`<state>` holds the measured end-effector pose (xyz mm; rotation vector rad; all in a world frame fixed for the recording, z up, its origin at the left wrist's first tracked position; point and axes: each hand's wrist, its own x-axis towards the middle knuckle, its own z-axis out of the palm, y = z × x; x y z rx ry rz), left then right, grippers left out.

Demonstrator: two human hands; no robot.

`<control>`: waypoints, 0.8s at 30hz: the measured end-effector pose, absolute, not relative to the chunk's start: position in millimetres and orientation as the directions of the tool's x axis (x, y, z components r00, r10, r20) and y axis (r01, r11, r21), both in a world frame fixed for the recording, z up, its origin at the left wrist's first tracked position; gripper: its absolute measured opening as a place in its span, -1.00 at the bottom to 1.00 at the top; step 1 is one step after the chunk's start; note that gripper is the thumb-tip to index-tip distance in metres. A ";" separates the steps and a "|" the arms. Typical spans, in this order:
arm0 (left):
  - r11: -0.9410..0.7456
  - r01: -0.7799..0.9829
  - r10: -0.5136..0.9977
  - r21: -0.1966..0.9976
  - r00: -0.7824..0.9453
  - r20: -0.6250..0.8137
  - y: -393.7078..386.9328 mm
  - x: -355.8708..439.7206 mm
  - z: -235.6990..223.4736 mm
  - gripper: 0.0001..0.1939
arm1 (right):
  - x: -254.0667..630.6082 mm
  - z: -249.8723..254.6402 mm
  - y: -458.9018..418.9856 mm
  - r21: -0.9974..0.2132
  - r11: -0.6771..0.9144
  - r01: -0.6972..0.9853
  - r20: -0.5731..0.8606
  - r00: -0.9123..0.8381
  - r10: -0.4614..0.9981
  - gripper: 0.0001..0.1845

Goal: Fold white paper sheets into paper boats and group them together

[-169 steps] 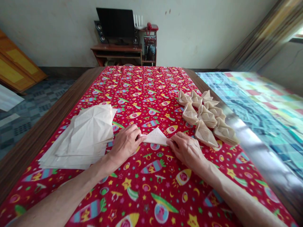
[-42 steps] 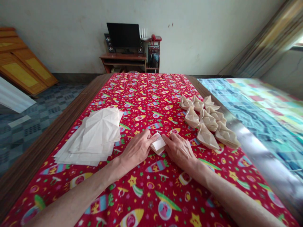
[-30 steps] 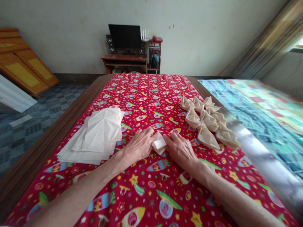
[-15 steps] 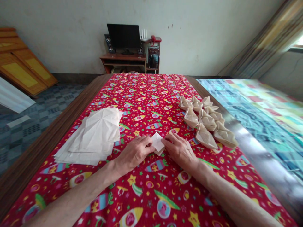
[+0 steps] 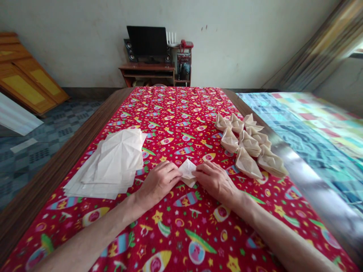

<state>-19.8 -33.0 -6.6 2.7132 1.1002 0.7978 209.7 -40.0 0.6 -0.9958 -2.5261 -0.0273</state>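
A small piece of folded white paper (image 5: 188,170) lies on the red patterned tablecloth, one corner pointing away from me. My left hand (image 5: 164,176) pinches its left corner, fingers curled. On the opposite side, my right hand (image 5: 214,177) grips the right corner between thumb and fingers. To the left rests a stack of creased paper sheets (image 5: 120,156), the top one marked with fold lines radiating from its middle. Several folded paper shapes with pointed ends (image 5: 248,162) stand grouped to the right, beyond my right hand.
The red tablecloth (image 5: 172,117) covers most of a long brown table (image 5: 82,139). Past its far end stand a desk with a monitor (image 5: 146,43), speakers and a red telephone (image 5: 186,44). A bed (image 5: 295,132) adjoins the right side; a wooden cabinet (image 5: 28,75) is at left.
Both hands keep hold of the folded paper. My left fingers have curled over its left corner, and the paper's near part now looks folded differently. The view has shifted slightly.
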 end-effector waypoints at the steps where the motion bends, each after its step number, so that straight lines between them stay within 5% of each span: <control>1: -0.716 0.625 0.693 0.310 0.584 0.423 -32.1 -20.0 -8.5 -0.88 | 210.1 -1.5 -38.8 -0.212 0.726 0.654 0.402 -0.619 0.675 -0.80; 5: -0.644 0.649 0.763 0.404 0.510 0.398 -28.2 -20.0 -15.1 -0.88 | 210.3 -5.6 -34.6 -0.481 0.634 0.606 0.391 -0.498 0.774 -0.83; 8: -0.591 0.673 0.805 0.444 0.462 0.372 -26.1 -19.4 -16.7 -0.89 | 209.8 -4.6 -34.2 -0.549 0.560 0.620 0.356 -0.433 0.828 -0.83; 24: -0.496 0.857 0.848 0.136 0.446 0.286 -27.8 -11.3 -7.0 -0.82 | 199.0 -5.2 -35.1 -0.090 0.485 0.870 0.285 -0.444 0.849 -0.73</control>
